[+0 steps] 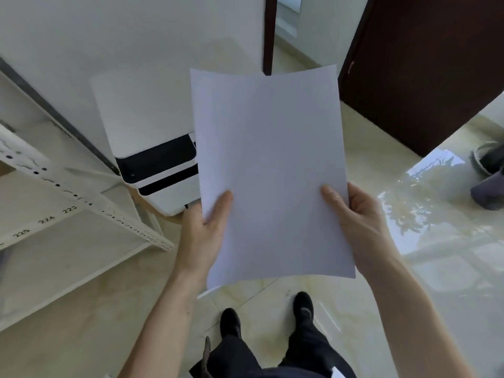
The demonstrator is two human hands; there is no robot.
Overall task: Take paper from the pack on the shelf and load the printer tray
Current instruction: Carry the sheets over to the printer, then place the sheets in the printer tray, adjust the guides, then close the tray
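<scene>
I hold a thin stack of blank white paper [270,170] flat in front of me with both hands. My left hand [203,233] grips its lower left edge, thumb on top. My right hand [357,222] grips the lower right edge the same way. The white printer [147,137] with black front slots stands low against the wall, to the left of the paper and partly hidden behind it. The printer's tray cannot be made out. The paper pack is not in view.
A white metal shelf rack [81,214] with numbered labels fills the left side. A dark wooden door [425,69] stands open at the upper right. Slippers [488,173] lie on the glossy tiled floor at right. My black shoes [230,321] are below.
</scene>
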